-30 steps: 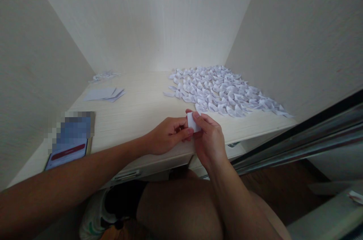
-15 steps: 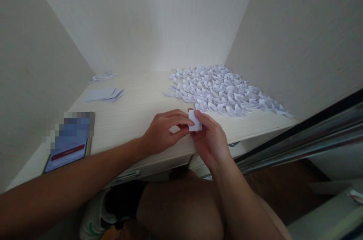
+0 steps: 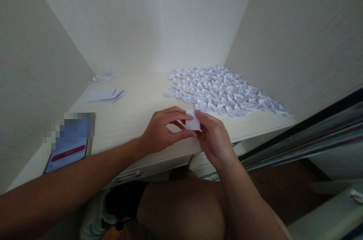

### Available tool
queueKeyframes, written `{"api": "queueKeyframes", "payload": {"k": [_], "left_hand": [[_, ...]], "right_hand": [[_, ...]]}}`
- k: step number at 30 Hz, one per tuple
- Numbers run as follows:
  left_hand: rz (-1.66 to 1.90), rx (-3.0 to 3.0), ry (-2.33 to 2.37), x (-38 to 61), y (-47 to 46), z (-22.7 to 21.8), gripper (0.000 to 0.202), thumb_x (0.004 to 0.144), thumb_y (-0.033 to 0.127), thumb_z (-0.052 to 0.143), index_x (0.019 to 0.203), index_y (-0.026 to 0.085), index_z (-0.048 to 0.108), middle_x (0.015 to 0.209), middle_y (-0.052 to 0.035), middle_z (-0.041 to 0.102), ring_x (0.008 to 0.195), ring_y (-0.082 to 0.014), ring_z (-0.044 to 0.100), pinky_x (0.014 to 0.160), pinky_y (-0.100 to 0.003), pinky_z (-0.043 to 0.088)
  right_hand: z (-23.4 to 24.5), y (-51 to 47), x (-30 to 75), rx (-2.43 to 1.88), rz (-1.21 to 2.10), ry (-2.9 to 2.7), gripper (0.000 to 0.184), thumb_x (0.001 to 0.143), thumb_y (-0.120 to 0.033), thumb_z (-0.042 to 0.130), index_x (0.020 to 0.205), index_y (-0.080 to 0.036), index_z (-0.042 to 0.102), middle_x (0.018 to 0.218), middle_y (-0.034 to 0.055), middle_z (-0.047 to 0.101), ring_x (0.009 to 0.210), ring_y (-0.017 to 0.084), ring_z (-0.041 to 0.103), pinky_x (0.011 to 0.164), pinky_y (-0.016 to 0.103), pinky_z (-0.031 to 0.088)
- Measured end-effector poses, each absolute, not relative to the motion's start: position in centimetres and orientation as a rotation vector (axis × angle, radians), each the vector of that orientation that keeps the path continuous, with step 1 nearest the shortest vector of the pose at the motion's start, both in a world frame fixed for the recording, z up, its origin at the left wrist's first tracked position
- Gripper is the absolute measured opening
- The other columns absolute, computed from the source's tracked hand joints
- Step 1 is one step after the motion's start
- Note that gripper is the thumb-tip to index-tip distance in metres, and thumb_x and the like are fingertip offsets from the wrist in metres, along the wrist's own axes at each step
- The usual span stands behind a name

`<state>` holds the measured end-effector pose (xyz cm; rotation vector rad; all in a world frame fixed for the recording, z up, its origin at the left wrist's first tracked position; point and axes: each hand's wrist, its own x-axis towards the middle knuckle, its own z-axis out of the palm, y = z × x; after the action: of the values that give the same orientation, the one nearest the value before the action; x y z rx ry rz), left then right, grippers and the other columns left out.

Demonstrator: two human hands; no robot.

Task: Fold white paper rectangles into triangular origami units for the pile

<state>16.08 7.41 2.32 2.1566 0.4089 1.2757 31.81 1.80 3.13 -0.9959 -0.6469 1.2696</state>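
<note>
A small white piece of folded paper (image 3: 192, 123) is held between both hands over the front edge of the table. My right hand (image 3: 216, 137) pinches its right side, thumb on the near face and the other fingers behind. From the left, my left hand (image 3: 163, 128) grips it, with the index finger across its face and the thumb along the lower edge. The paper's back is hidden. Just beyond the hands lies a wide spread of small folded paper boats (image 3: 218, 89).
Flat white paper sheets (image 3: 102, 95) lie at the left of the table (image 3: 141, 92), with a few thin paper pieces (image 3: 103, 76) behind them. A phone (image 3: 69, 153) rests by my left forearm. Walls close in the back and both sides; a dark-edged panel (image 3: 312, 124) stands at right.
The paper has shifted slightly left. My left thumb has slid right along its lower edge, and my right hand has turned a little.
</note>
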Motion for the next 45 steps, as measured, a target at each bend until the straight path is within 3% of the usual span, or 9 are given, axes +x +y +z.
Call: {"api": "queueKeyframes", "payload": {"k": [9,12,15,22,26,30,36,41,45], "left_hand": [[1.293,1.935,0.692,16.4,7.3,2.4,0.029,0.082,0.024,0.081,0.110,0.019,0.077,0.099,-0.0053,0.065,0.073,-0.0101,0.066,0.060,-0.021,0.063],[1.264,1.794,0.710,16.5,7.5,2.3,0.027,0.082,0.024,0.081,0.109,0.021,0.079,0.099,-0.0056,0.068,0.082,-0.0134,0.070,0.063,-0.022,0.065],[1.263,1.682,0.685,16.6,7.7,2.3,0.024,0.080,0.022,0.082,0.105,0.022,0.081,0.099,-0.0052,0.069,0.082,-0.0135,0.071,0.066,-0.024,0.067],[1.228,1.604,0.525,16.5,7.5,3.0,0.022,0.079,0.019,0.083,0.100,0.024,0.083,0.081,0.0000,0.068,0.050,-0.0051,0.058,0.038,-0.016,0.052],[1.120,1.502,0.516,16.4,7.4,3.1,0.021,0.080,0.029,0.083,0.099,0.019,0.082,0.085,-0.0033,0.074,0.062,-0.0127,0.070,0.051,-0.025,0.063],[1.031,1.403,0.577,16.5,7.6,2.8,0.031,0.077,0.035,0.086,0.099,0.014,0.079,0.087,-0.0074,0.077,0.072,-0.0191,0.075,0.065,-0.033,0.067],[1.003,1.367,0.619,16.5,8.1,2.3,0.035,0.072,0.029,0.089,0.101,0.014,0.076,0.083,-0.0043,0.075,0.073,-0.0166,0.074,0.067,-0.030,0.064],[1.029,1.578,0.718,16.2,8.3,2.4,0.032,0.076,0.022,0.078,0.107,0.014,0.074,0.106,-0.0096,0.076,0.080,-0.0156,0.071,0.066,-0.027,0.061],[0.971,1.754,0.891,16.1,8.4,2.4,0.030,0.080,0.028,0.071,0.106,0.015,0.076,0.085,-0.0056,0.075,0.071,-0.0158,0.068,0.059,-0.026,0.057]], "right_hand": [[3.0,1.5,31.6,-1.182,0.681,-1.210,0.023,0.089,-0.043,0.069,0.083,-0.024,0.082,0.091,0.0050,0.075,0.079,0.018,0.064,0.062,0.028,0.053],[3.2,1.4,31.4,-1.109,0.818,-1.190,0.028,0.091,-0.047,0.067,0.084,-0.025,0.082,0.099,0.0055,0.076,0.082,0.018,0.065,0.063,0.028,0.055],[3.3,1.4,31.7,-1.021,1.111,-0.996,0.031,0.086,-0.052,0.072,0.080,-0.023,0.082,0.091,0.0049,0.075,0.081,0.017,0.065,0.065,0.027,0.056],[3.9,1.0,33.4,-0.960,1.489,-0.758,0.032,0.071,-0.046,0.089,0.079,-0.017,0.080,0.083,0.0048,0.074,0.075,0.014,0.064,0.067,0.025,0.056],[4.1,0.8,33.4,-0.987,1.446,-0.824,0.032,0.074,-0.047,0.085,0.083,-0.017,0.078,0.086,0.0058,0.075,0.075,0.015,0.067,0.061,0.024,0.054],[3.8,1.0,32.6,-1.117,1.119,-0.990,0.030,0.076,-0.041,0.083,0.097,-0.021,0.075,0.081,0.0026,0.076,0.072,0.017,0.070,0.053,0.024,0.052],[3.1,1.6,31.6,-1.182,0.975,-1.029,0.029,0.076,-0.036,0.078,0.099,-0.019,0.069,0.076,0.0018,0.074,0.068,0.017,0.069,0.049,0.024,0.052],[3.0,1.8,31.9,-1.190,0.954,-0.897,0.026,0.070,-0.033,0.079,0.087,-0.019,0.066,0.072,-0.0006,0.070,0.061,0.014,0.065,0.048,0.024,0.051],[3.0,1.9,32.6,-1.222,1.079,-0.791,0.029,0.068,-0.028,0.077,0.092,-0.019,0.065,0.066,-0.0036,0.065,0.056,0.014,0.063,0.049,0.025,0.051]]}}
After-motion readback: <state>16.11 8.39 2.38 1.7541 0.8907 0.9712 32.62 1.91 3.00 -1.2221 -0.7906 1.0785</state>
